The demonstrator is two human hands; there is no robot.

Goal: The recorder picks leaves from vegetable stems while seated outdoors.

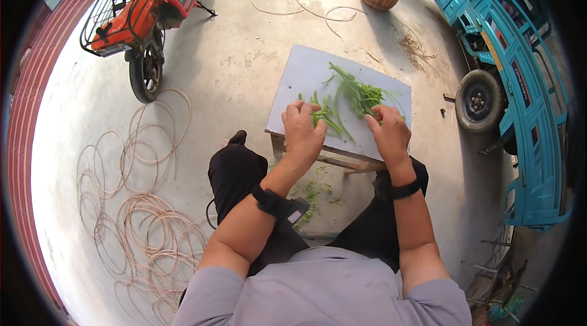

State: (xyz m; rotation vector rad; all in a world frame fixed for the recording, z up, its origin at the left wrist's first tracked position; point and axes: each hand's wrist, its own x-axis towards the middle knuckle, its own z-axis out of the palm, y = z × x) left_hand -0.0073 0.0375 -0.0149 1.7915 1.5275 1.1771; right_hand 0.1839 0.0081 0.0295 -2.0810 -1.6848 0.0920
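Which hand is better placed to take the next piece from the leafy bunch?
Probably the right hand: it is at the near edge of the leafy bunch. The left hand is farther off, by the loose stems.

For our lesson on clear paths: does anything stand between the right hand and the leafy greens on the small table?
Nothing visible does: the right hand is close beside the leafy greens; whether they touch is unclear.
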